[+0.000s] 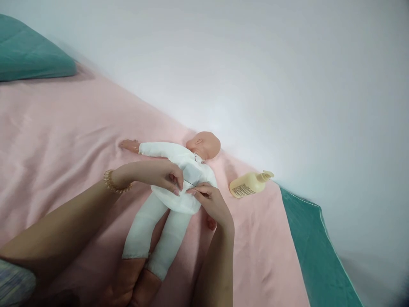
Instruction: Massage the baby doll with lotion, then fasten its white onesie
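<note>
Doll [182,205] slants lengthwise, head far right, feet near left. Left hand [166,174], right hand [213,202] partly block back, fingers pinching thin strand [188,182]. Pump bottle [247,185] right.

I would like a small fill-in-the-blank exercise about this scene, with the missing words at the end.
The doll lies on a ____ sheet.
The left hand and right hand are at its ____ cloth torso.
A golden band circles the ____ wrist.
The bottle is nearer to the ____ hand.

Missing words: pink; white; left; right.
</note>
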`<state>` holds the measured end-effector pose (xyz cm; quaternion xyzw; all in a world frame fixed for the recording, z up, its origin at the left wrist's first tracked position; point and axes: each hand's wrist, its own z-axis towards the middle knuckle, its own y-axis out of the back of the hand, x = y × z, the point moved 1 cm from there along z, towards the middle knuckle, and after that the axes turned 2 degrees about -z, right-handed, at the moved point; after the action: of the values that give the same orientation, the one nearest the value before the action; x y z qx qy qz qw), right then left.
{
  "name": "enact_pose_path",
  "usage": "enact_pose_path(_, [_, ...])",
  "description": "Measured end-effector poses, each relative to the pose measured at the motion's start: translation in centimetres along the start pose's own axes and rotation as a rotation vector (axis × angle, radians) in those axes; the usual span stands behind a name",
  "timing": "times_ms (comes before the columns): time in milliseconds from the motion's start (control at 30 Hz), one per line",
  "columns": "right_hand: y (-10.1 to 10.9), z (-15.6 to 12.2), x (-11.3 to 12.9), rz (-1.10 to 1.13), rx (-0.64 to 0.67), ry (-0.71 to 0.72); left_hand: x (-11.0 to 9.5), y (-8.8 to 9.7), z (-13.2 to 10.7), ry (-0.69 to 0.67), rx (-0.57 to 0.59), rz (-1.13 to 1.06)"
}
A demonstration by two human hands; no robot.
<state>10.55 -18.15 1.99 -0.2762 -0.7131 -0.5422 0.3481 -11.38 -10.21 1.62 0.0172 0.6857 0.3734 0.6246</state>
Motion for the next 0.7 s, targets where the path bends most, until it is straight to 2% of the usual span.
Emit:
enact_pose_path(133, [0.0, 0.2, -0.3, 0.043, -0.082, -0.003, -0.5, 0.4, 0.0, 0.002, -0.065, 0.014])
enact_pose_path(300, [-0.7, 0.8, -0.6, -0.007, -0.078, 0.010, 0.1, -0.1, 0.5, 0.023, -0.053, 0.034])
enact_pose_path(467, [-0.7, 0.9, -0.6, -0.021, -0.087, 0.025, 0.5, -0.3, 0.5, 0.008, -0.110, -0.008])
enact_pose_path(700, [-0.5, 0.8, -0.8, 0.028, -0.178, 0.037, 1.1, -0.2, 1.1, 0.071, -0.207, 0.123])
